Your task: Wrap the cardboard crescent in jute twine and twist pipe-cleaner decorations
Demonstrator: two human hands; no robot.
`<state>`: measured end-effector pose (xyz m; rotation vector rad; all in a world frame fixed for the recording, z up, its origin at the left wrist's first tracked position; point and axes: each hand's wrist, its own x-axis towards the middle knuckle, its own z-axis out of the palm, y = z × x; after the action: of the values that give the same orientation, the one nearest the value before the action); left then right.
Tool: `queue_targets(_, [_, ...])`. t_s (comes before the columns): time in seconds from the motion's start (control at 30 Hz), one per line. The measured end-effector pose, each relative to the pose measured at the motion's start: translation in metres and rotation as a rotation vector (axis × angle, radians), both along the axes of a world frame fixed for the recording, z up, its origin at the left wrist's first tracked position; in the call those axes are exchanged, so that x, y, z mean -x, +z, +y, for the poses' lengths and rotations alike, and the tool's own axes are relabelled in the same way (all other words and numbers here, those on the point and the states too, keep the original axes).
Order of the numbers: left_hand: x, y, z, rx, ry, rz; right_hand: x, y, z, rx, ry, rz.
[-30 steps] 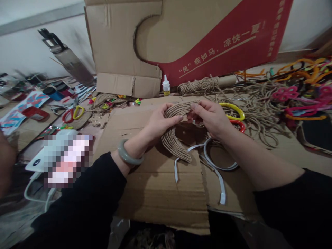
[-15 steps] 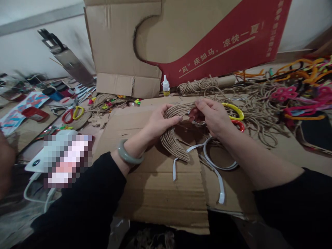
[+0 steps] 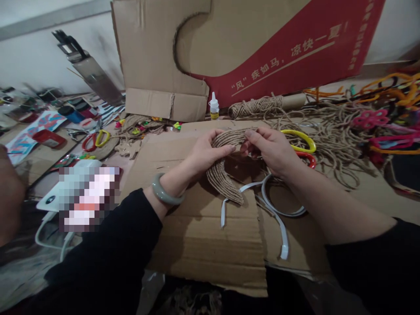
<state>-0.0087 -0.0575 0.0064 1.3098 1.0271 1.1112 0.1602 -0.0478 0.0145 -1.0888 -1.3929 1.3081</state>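
A crescent of twine rows (image 3: pixel 223 178) is held above a cardboard sheet (image 3: pixel 210 245). My left hand (image 3: pixel 208 151) grips its outer curve, thumb on top and fingers beneath. At its upper right end, my right hand (image 3: pixel 274 148) pinches the twine edge between thumb and fingertips; the other fingers are curled and partly hidden. Below and right of the crescent lies a roll of white tape or ribbon (image 3: pixel 266 199) with loose ends. Scissors with yellow and red handles (image 3: pixel 305 142) lie behind my right wrist.
A small white glue bottle (image 3: pixel 214 107) stands at the back beside a twine roll (image 3: pixel 256 107). Loose twine (image 3: pixel 331 144) spreads to the right. On the left are a phone (image 3: pixel 92 199), a power bank (image 3: pixel 67 183) and another pair of scissors (image 3: pixel 96 139). Cut cardboard (image 3: pixel 147 48) stands behind.
The whole view has shifted slightly, so things appear a little further right. Both hands keep their hold on the twine crescent, with only slight finger movement.
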Motion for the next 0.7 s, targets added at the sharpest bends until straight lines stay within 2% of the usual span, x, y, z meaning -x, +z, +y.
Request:
queue_targets(0.1, [0.0007, -0.0021, 0.0015, -0.007, 0.017, 0.015, 0.0001, -0.0018, 0.0001, 0.040, 0.059, -0.052])
queue_targets(0.2, [0.0007, -0.0030, 0.0021, -0.005, 0.009, 0.027, 0.0005, -0.0044, 0.0005, 0.054, 0.061, -0.079])
queue_targets(0.37, [-0.0012, -0.0007, 0.0007, 0.006, 0.010, -0.003, 0.0014, -0.0053, -0.0004, 0.017, 0.017, -0.066])
queue_targets(0.6, [-0.0025, 0.0015, -0.0013, 0.033, -0.006, -0.047, 0.0022, -0.0044, -0.0009, -0.047, 0.060, -0.015])
queue_targets(0.7, [-0.0024, 0.0014, -0.0010, 0.035, -0.025, -0.068, 0.0027, -0.0039, -0.0011, -0.024, 0.075, -0.035])
